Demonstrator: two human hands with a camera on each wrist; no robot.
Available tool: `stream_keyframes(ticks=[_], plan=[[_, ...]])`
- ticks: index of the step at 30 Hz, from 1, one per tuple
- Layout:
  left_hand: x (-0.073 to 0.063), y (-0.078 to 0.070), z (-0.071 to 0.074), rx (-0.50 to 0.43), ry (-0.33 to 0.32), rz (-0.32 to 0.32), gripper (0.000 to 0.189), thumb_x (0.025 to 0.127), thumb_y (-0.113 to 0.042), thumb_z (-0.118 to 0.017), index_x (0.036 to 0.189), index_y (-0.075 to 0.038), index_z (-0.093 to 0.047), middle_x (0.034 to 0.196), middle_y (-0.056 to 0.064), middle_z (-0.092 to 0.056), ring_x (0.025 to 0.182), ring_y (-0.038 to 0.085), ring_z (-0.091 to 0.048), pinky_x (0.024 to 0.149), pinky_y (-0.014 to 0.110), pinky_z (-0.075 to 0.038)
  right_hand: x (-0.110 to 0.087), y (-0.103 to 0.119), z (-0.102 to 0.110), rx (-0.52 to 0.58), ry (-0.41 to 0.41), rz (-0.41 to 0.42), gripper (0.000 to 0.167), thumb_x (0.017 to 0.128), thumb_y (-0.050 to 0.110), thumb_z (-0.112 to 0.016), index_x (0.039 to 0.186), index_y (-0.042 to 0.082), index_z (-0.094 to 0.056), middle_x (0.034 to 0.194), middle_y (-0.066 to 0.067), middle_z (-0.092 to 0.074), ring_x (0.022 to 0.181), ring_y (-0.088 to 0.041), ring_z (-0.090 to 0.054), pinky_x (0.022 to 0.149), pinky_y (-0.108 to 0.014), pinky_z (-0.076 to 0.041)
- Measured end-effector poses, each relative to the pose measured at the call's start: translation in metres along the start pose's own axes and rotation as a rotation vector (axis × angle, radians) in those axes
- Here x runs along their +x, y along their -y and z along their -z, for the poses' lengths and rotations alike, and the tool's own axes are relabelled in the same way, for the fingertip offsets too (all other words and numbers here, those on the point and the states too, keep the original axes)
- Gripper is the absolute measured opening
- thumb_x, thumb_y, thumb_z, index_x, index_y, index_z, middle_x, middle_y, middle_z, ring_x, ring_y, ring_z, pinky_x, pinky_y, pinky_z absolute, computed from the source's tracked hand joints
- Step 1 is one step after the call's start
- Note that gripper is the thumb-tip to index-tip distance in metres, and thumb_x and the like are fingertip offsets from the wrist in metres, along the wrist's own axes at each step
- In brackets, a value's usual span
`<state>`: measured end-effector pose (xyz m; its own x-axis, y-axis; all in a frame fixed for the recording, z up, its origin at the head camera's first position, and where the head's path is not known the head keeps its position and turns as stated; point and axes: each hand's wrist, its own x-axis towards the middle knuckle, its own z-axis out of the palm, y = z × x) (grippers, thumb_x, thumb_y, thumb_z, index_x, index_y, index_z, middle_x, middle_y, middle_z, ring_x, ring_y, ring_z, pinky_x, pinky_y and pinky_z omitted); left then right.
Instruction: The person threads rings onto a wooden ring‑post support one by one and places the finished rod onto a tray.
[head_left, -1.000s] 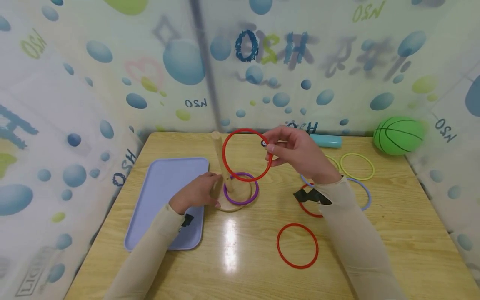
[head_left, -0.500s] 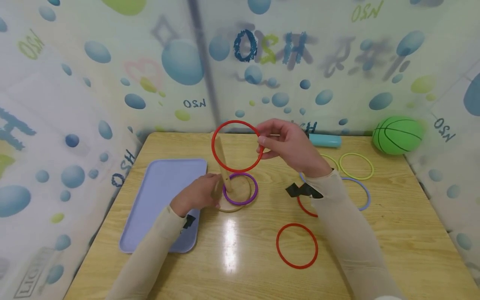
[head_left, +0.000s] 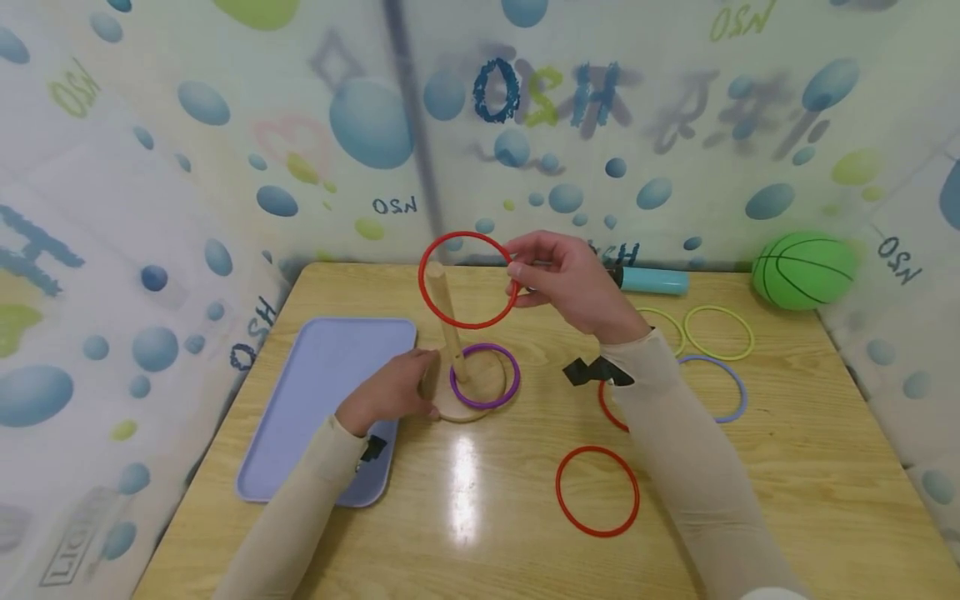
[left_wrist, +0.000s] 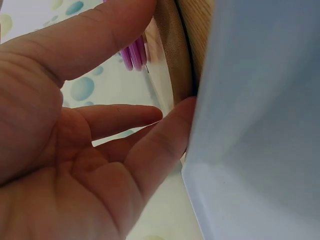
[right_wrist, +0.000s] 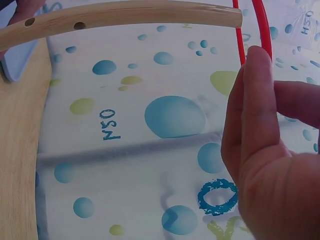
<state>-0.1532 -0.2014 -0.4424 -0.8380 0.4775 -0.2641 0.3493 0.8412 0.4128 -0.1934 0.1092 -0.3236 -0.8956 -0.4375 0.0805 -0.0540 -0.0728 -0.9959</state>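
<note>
In the head view my right hand (head_left: 558, 279) pinches a red ring (head_left: 467, 327) by its right side, thumb against fingers. The ring is tilted at the top of an upright wooden peg (head_left: 447, 321), whose tip shows through it. From the right wrist view, the ring (right_wrist: 263, 25) crosses close to the peg's end (right_wrist: 230, 16). My left hand (head_left: 392, 387) grips the left edge of the round wooden base (head_left: 480, 379); the left wrist view has its fingers against the base's rim (left_wrist: 175, 55). Purple rings (head_left: 516, 379) lie on the base around the peg.
A lilac tray (head_left: 322, 367) lies left of the stand. One red ring (head_left: 560, 504) rests at the front. Yellow rings (head_left: 750, 337), a blue ring (head_left: 742, 400) and another red ring (head_left: 603, 408) lie right. Behind are a turquoise cylinder (head_left: 656, 281) and a green ball (head_left: 804, 271).
My right hand has carried the red ring left and upward to the peg's top. My left hand stays at the base, and the tray has shifted slightly left.
</note>
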Motion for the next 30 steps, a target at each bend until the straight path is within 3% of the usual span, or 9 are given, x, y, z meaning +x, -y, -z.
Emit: stream_keyframes(ticks=[9,16,23,30], plan=[[0.004,0.003,-0.001,0.019,0.011,0.020,0.105,0.080,-0.027,-0.095,0.158,0.011,-0.037,0.157,0.030,-0.047,0.146,0.045,-0.046,0.122,0.053,-0.039,0.011,-0.008,0.000,0.029,-0.022,-0.037,0.026,0.104,0.008,-0.068,0.129,0.003,-0.067,0.102,-0.006,-0.067,0.088,-0.017,-0.071,0.080,-0.038,-0.065],[0.006,0.006,-0.001,0.002,0.015,0.037,0.105,0.079,-0.029,-0.096,0.160,0.007,-0.038,0.155,0.027,-0.049,0.145,0.042,-0.048,0.121,0.052,-0.040,0.012,-0.022,0.004,0.047,-0.015,-0.069,0.024,0.104,0.006,-0.066,0.128,0.002,-0.067,0.103,-0.008,-0.067,0.089,-0.017,-0.072,0.084,-0.043,-0.065],[0.006,0.009,0.000,-0.026,0.007,0.027,0.105,0.078,-0.030,-0.096,0.159,0.007,-0.040,0.155,0.027,-0.050,0.144,0.041,-0.048,0.121,0.052,-0.040,0.016,-0.042,0.007,0.036,-0.008,-0.127,0.024,0.105,0.008,-0.066,0.128,0.003,-0.067,0.101,-0.005,-0.066,0.088,-0.016,-0.070,0.083,-0.041,-0.065],[0.005,0.009,-0.001,-0.091,-0.039,-0.009,0.091,0.076,-0.026,-0.097,0.151,0.001,-0.054,0.149,0.024,-0.057,0.140,0.040,-0.052,0.118,0.054,-0.042,0.021,-0.071,0.006,-0.010,-0.002,-0.205,0.025,0.104,0.009,-0.067,0.129,0.003,-0.067,0.102,-0.006,-0.065,0.089,-0.017,-0.070,0.085,-0.044,-0.065]])
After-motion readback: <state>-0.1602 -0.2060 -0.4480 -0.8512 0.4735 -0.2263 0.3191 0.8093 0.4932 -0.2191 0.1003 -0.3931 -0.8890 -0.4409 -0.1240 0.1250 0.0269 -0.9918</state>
